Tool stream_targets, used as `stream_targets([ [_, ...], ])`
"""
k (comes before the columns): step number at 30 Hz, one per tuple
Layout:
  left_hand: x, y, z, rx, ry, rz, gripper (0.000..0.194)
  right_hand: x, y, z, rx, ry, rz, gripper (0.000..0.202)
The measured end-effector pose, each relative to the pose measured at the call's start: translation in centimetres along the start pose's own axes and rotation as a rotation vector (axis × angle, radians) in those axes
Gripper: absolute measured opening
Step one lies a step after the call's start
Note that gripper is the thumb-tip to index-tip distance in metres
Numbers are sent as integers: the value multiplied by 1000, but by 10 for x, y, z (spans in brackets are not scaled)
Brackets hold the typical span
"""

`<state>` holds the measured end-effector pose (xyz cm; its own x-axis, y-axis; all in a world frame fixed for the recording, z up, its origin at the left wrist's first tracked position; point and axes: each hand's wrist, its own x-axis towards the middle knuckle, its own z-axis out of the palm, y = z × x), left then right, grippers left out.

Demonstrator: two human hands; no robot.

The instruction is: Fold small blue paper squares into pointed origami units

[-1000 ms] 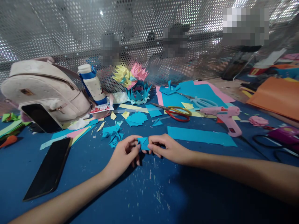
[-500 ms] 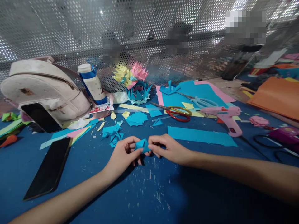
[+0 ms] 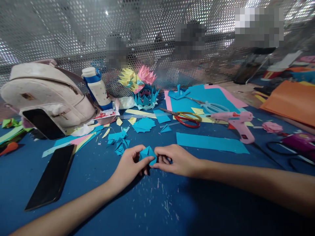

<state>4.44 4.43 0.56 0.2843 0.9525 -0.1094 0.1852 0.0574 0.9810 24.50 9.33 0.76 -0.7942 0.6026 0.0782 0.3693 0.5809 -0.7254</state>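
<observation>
A small folded piece of blue paper [image 3: 147,153] is held between my two hands above the table. My left hand [image 3: 134,160] pinches it from the left, thumb across its front. At its right edge, my right hand [image 3: 173,159] is closed with fingers curled against the paper. Just beyond lie crumpled blue folded pieces [image 3: 118,141], a pile of blue paper squares [image 3: 144,125] and one small folded blue triangle [image 3: 165,128]. A long blue paper strip [image 3: 211,143] rests beyond my right hand.
Scissors with red and yellow handles [image 3: 188,119], light-blue scissors [image 3: 214,107] and a pink glue gun [image 3: 236,123] lie toward the right. Folded paper flowers [image 3: 145,95] stand by the perforated metal panel. Leftward are a phone [image 3: 51,178], a backpack [image 3: 46,95] and a bottle [image 3: 97,88].
The blue paper has shifted slightly left and turned in my fingers. My right hand has moved left, its thumb now lower along the paper's edge.
</observation>
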Motion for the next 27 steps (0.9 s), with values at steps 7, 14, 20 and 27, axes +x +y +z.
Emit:
stream_targets([
  [7, -3, 0, 2, 55, -51, 29, 44, 0, -2, -1, -66, 15, 22, 32],
  [14, -4, 0, 1, 81, -86, 50, 59, -1, -3, -4, 112, 29, 37, 37],
  [20, -1, -1, 0, 82, -100, 59, 34, 2, 3, -5, 392, 68, 111, 49],
  [27, -4, -1, -2, 115, -50, 60, 48, 2, 1, -8, 436, 70, 127, 48],
])
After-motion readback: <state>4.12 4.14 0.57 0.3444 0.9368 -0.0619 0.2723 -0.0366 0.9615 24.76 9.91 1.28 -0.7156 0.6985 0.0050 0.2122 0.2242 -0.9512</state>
